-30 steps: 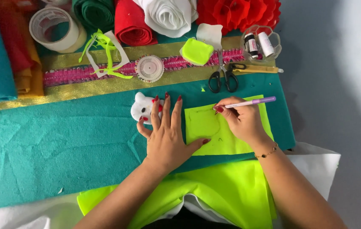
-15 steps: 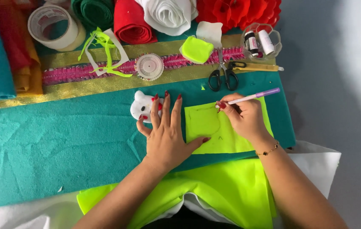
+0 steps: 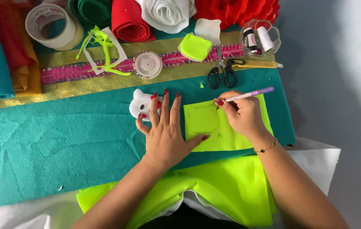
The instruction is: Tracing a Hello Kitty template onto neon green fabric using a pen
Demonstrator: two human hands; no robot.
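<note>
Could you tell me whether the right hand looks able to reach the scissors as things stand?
Probably yes: the scissors lie just beyond the right hand, nothing between, though it holds a pen.

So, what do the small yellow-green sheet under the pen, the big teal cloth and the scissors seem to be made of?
The small yellow-green sheet looks like felt: matt, slightly fuzzy, with a clean cut edge. The big teal cloth seems to be felt too: dull, fibrous, with soft creases. The scissors appear to have shiny metal blades and black handles, probably plastic. The pen in the right hand looks like smooth plastic.
</note>
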